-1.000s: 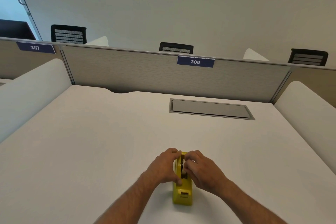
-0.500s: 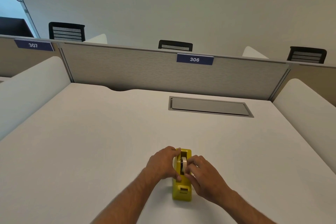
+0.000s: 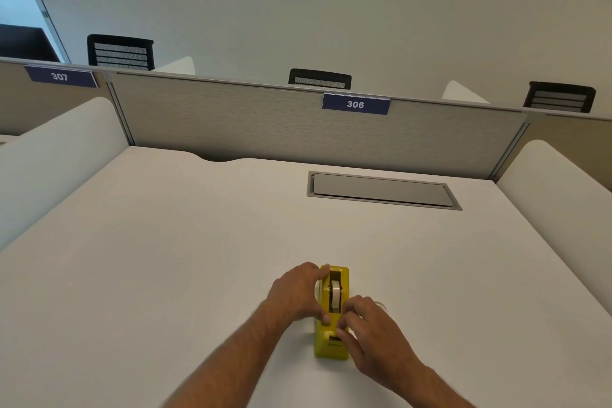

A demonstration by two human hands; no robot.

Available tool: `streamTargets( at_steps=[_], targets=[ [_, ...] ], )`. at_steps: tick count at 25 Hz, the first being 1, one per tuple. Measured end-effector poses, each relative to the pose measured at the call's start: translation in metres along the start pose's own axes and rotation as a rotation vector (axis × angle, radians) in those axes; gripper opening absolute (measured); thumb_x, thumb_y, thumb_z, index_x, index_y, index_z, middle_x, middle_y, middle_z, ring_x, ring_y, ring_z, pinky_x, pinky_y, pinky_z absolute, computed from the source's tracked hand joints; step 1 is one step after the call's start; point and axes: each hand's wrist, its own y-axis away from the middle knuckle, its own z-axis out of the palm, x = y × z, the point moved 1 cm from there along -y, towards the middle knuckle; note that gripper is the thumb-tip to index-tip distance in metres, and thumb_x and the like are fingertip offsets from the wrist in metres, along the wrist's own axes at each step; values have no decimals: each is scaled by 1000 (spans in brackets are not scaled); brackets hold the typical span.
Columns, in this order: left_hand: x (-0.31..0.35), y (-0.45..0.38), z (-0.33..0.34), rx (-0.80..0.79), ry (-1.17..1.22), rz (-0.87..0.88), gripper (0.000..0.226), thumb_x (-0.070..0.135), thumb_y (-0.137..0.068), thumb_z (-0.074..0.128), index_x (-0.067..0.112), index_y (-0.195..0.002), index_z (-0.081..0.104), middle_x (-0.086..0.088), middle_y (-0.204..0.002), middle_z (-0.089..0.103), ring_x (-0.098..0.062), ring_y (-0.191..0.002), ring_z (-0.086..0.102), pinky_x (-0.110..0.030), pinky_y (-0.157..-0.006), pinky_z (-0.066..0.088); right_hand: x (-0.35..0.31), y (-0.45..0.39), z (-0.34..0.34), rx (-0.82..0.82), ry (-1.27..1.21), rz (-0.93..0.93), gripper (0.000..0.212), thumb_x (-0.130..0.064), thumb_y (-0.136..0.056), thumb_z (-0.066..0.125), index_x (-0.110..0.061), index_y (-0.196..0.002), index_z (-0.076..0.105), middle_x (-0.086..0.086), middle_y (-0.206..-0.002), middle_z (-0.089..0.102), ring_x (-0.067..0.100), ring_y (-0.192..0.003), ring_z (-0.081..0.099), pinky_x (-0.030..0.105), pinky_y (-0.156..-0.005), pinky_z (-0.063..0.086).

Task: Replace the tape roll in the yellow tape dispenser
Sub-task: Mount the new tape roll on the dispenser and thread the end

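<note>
The yellow tape dispenser stands on the white desk, its cutter end toward me. A pale tape roll sits upright in its slot. My left hand clasps the dispenser's left side, thumb near the front, fingers over the far top. My right hand rests at the dispenser's right front, fingertips pinched at the cutter end just below the roll; whether tape is between them is too small to tell. A pale curved edge shows behind my right hand, mostly hidden.
A grey cable hatch is set into the desk farther back. A grey partition with label 306 closes the far edge, and white side dividers flank the desk. Black chair backs rise behind the partition.
My right hand has slid toward me, from over the roll to the dispenser's cutter end, uncovering the roll. My left hand keeps its hold on the dispenser.
</note>
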Motion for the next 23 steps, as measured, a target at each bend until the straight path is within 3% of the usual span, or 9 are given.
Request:
streamTargets(
  at_steps=[7, 15, 23],
  targets=[
    [-2, -1, 1, -8, 2, -7, 110, 53, -61, 87, 36, -151, 26, 4, -152, 41, -21, -137, 41, -41, -105, 41, -11, 4, -8, -8, 9, 15, 9, -28, -82, 78, -24, -83, 70, -5, -93, 68, 11, -74, 63, 10, -63, 46],
    [-2, -3, 2, -23, -2, -22, 111, 53, -61, 87, 36, -152, 26, 3, -153, 40, -22, -138, 41, -43, -105, 42, -10, 16, -1, 70, 16, -65, 16, -26, -75, 83, -21, -85, 71, -2, -89, 67, 13, -71, 61, 21, -54, 54],
    [0, -2, 2, -29, -29, -20, 110, 52, -64, 86, 35, -152, 24, 1, -154, 40, -23, -139, 39, -43, -106, 41, -9, 21, 20, 250, 86, -102, 20, -19, -67, 89, -15, -78, 72, 1, -81, 67, 19, -69, 58, 28, -52, 50]
  ],
)
